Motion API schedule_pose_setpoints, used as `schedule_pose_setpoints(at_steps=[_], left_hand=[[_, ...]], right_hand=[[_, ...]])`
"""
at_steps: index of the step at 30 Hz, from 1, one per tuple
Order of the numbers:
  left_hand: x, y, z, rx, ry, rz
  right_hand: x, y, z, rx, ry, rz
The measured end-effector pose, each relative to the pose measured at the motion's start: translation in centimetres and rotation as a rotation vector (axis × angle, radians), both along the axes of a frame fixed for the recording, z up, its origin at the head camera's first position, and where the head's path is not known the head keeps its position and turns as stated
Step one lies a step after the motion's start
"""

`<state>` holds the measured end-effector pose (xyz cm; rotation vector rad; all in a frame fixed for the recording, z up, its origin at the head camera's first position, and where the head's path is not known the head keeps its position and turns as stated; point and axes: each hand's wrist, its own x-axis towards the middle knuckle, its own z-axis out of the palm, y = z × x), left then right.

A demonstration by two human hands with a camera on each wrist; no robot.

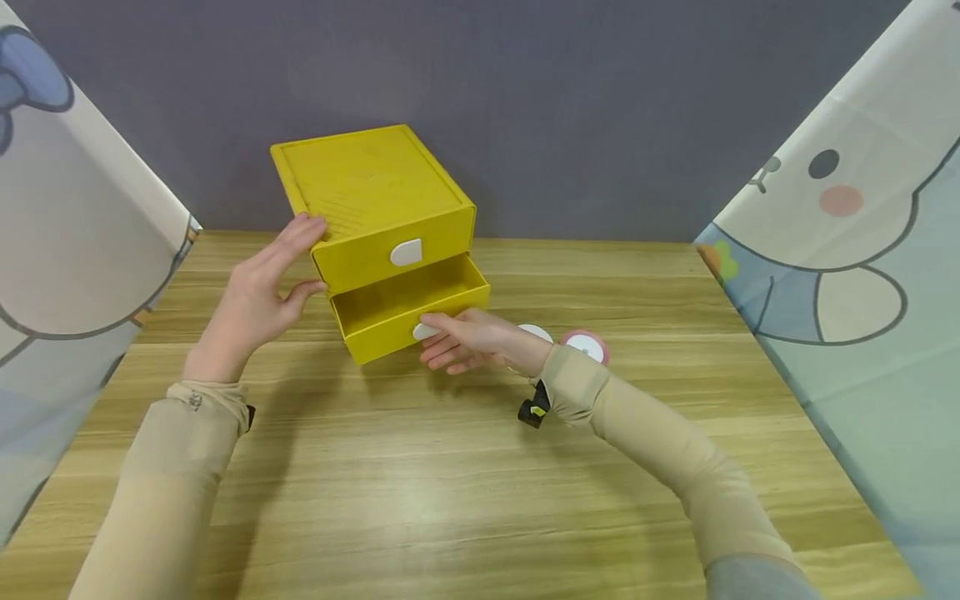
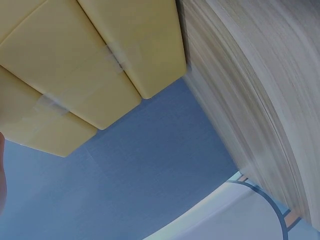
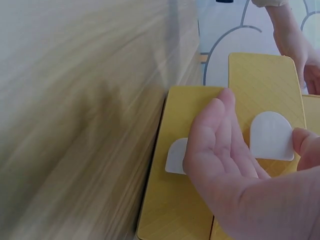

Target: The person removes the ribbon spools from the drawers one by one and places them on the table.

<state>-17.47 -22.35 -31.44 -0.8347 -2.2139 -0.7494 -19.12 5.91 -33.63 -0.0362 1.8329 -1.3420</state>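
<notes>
Yellow drawer box (image 1: 375, 192) standing near the back middle of the wooden table (image 1: 450, 483), turned slightly so one corner faces forward. Two drawers, each with a white half-round handle: upper drawer (image 1: 390, 250) pushed in, its handle (image 1: 406, 252) plain on the front; lower drawer (image 1: 408, 312) pulled partway out, inside visible and showing nothing in it.

Left hand (image 1: 262, 292) against the box's left front corner, fingers straight and relaxed along the top edge, thumb on the side just below; touching, not gripping. From the left wrist view, only the pale yellow underside corners of the box (image 2: 100, 65), the grey wall and the table edge, all blurred.

Right hand (image 1: 468, 340) at the front of the lower drawer, fingers loosely curved, fingertips at the drawer's white handle (image 1: 424, 332). From the right wrist view, fingers (image 3: 220, 145) stretched out over the yellow fronts, covering part of the lower handle (image 3: 175, 156), upper handle (image 3: 271, 136) showing beside the thumb; no firm pinch visible, hand reading as open and resting on the drawer front.

Just behind the right wrist, a white round thing (image 1: 536, 332) and a pink-rimmed round thing (image 1: 587, 345) on the table, partly hidden by the sleeve. Small black and yellow device (image 1: 534, 408) strapped under the right wrist. Cartoon-printed cloth (image 1: 847, 250) hung on both sides, grey wall (image 1: 525, 83) behind.
</notes>
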Motion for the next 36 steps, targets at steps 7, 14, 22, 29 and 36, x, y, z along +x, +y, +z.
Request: schedule_pose_setpoints(at_steps=[7,14,22,29,36], left_hand=[[0.1,0.1,0.1,0.000,0.002,0.002],[0.2,0.2,0.2,0.005,0.005,0.002],[0.1,0.3,0.1,0.010,0.001,0.011],[0.1,0.3,0.0,0.007,0.000,0.017],[0.1,0.3,0.0,0.016,0.014,0.007]], right_hand=[[-1.3,-1.0,0.0,-0.006,-0.002,-0.017],[-2.3,-1.8,0.2,-0.012,-0.014,-0.027],[-3.0,-2.4,0.2,-0.012,-0.011,-0.045],[-3.5,-2.8,0.1,0.004,0.005,-0.054],[-4.0,-3.2,0.0,0.011,0.007,-0.069]])
